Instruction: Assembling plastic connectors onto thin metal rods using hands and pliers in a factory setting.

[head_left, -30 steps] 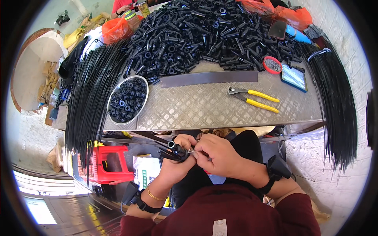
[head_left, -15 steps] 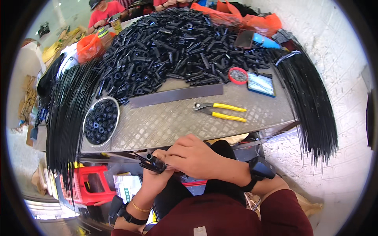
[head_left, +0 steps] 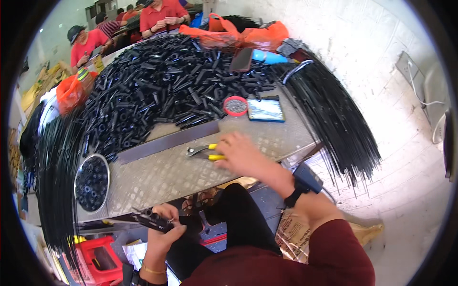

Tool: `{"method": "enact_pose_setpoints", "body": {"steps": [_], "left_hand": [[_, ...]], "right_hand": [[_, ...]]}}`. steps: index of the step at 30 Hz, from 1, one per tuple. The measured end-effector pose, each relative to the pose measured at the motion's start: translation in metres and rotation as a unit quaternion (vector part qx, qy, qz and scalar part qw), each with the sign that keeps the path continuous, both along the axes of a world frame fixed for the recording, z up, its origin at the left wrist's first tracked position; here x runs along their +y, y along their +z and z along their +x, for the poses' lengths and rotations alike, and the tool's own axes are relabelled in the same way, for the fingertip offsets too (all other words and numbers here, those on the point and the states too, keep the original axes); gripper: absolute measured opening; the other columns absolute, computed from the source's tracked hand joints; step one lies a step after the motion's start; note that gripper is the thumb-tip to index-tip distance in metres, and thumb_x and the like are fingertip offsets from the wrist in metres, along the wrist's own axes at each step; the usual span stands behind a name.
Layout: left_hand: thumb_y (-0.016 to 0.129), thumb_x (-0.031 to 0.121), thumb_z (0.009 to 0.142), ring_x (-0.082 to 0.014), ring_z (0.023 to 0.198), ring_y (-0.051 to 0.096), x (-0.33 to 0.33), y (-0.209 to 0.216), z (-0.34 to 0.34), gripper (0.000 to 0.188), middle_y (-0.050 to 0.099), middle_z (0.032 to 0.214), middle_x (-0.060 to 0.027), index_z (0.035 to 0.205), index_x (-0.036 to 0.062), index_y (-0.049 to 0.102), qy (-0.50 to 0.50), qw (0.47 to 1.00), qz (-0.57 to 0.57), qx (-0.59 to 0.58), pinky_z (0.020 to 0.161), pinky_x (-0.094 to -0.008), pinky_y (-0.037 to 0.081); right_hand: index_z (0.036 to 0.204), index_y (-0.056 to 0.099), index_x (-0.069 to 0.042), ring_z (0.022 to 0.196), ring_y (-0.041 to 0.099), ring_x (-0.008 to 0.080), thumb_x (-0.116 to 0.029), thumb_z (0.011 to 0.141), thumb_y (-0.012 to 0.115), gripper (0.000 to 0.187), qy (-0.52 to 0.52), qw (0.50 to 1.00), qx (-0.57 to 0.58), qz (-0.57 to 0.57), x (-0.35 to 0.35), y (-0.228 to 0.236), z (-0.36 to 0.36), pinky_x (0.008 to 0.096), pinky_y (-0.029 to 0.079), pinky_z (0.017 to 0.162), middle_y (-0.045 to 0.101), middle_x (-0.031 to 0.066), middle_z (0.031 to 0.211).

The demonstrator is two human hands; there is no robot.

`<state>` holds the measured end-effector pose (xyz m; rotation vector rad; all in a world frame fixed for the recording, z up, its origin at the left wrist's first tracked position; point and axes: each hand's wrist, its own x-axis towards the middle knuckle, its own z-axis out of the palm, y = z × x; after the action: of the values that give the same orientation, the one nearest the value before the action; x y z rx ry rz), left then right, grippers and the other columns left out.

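The left grip (head_left: 167,234) is clamping black parts (head_left: 153,220), while the right grip (head_left: 237,153), its closure too blurred to tell, is covering the yellow-handled pliers (head_left: 214,157) just beneath it, ideally gathering both handles evenly.

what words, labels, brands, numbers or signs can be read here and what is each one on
No text is clear enough to quote.
Brown paper sack, lower right: dark printed characters, too small and blurred to read.
White bag beside the red stool: any print too blurred to tell.
Yellow-handled pliers: no lettering visible.
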<state>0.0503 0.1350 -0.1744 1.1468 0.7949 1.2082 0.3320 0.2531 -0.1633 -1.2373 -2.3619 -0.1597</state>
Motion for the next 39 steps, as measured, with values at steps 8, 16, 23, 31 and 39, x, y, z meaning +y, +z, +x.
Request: {"method": "enact_pose_setpoints", "body": {"steps": [8,16,23,31,39], "left_hand": [[0.085,0.002,0.06,-0.0078,0.067,0.048,0.003,-0.01,-0.01,0.046,0.047,0.08,0.0007,0.085,0.0091,0.047,-0.006,1.0,0.013,-0.022,0.062,-0.0233,0.041],[0.09,0.024,0.058,-0.0073,0.067,0.045,0.002,0.0,-0.006,0.051,0.048,0.078,0.0023,0.083,0.0108,0.047,-0.029,0.999,0.007,0.033,0.059,-0.022,0.036],[0.09,0.017,0.059,-0.0056,0.067,0.046,0.001,-0.001,-0.005,0.05,0.048,0.078,0.0028,0.083,0.0116,0.046,-0.028,0.998,0.032,0.036,0.058,-0.0208,0.038],[0.089,0.012,0.06,-0.0065,0.07,0.048,0.001,0.004,-0.005,0.047,0.051,0.077,0.0009,0.079,0.0104,0.046,-0.014,0.997,0.046,0.067,0.062,-0.0217,0.041],[0.09,0.015,0.059,-0.0081,0.069,0.046,-0.002,-0.001,-0.003,0.049,0.05,0.078,0.0004,0.076,0.0106,0.044,0.003,0.997,0.035,0.068,0.061,-0.0228,0.039]], "right_hand": [[0.086,0.062,-0.004,0.09,0.051,0.0303,-0.031,0.078,0.067,0.029,0.068,0.985,0.043,-0.151,-0.006,0.03,-0.007,0.0405,0.042,0.08,0.054,0.0124,0.089],[0.091,0.065,-0.005,0.105,0.052,0.0259,-0.015,0.07,0.067,0.024,0.209,0.972,-0.068,-0.08,-0.07,0.079,-0.028,0.0424,0.039,0.092,0.056,0.0097,0.105],[0.096,0.066,-0.004,0.113,0.047,0.0247,-0.014,0.075,0.059,0.025,0.165,0.981,-0.105,0.0,-0.075,0.071,-0.038,0.0498,0.029,0.102,0.051,0.0079,0.117],[0.092,0.066,-0.004,0.107,0.047,0.0229,-0.015,0.074,0.059,0.023,0.152,0.983,-0.097,0.02,-0.076,0.064,-0.04,0.0485,0.031,0.097,0.05,0.007,0.115],[0.085,0.066,-0.009,0.095,0.048,0.0198,-0.016,0.072,0.059,0.016,0.178,0.978,-0.107,-0.021,-0.077,0.06,-0.038,0.0371,0.034,0.082,0.054,0.0016,0.102]]}}
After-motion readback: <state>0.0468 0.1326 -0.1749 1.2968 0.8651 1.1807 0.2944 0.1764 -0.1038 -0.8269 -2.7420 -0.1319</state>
